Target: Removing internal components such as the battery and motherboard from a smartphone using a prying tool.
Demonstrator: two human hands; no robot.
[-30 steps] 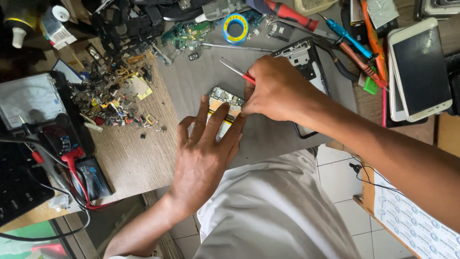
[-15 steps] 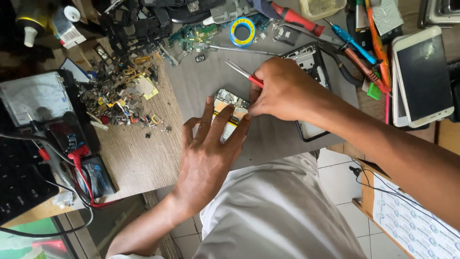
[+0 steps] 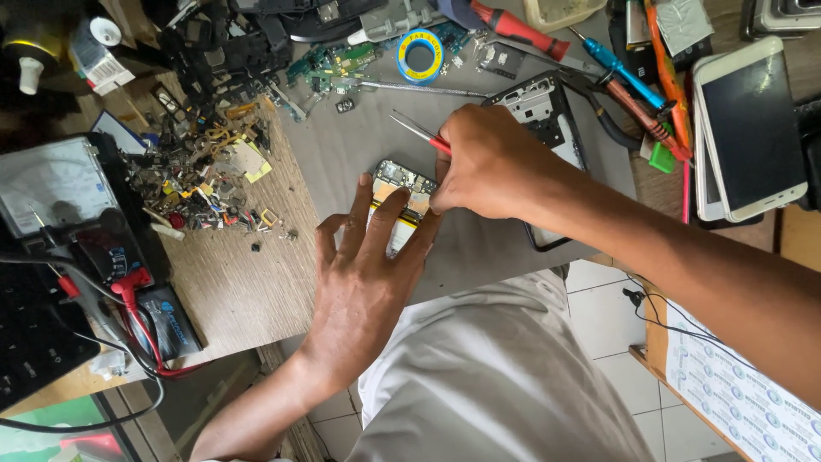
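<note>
On the grey mat [image 3: 479,248] at the middle of the bench, the left hand [image 3: 363,282] lies flat with its fingers spread apart, pressing down on an opened phone [image 3: 402,184] whose circuit board shows at the far end. Just to the right, the right hand [image 3: 487,162] is closed around a red-handled tool [image 3: 419,133], its thin metal end sticking out to the far left; the fingertips of this hand touch the phone's right edge. Behind the right hand, partly hidden by the wrist, lies a black phone frame [image 3: 543,107]. Farther off, a blue roll of tape [image 3: 422,56] sits by green circuit boards [image 3: 333,62], with a red screwdriver [image 3: 517,27] and a blue screwdriver [image 3: 620,68] to the right of it. At the far right a white phone [image 3: 753,128] rests screen up. Left of the mat, a heap of small parts [image 3: 205,184] litters the wooden table [image 3: 248,291], and beyond it stands a meter [image 3: 51,184] with red leads [image 3: 132,299] trailing toward the near edge.
</note>
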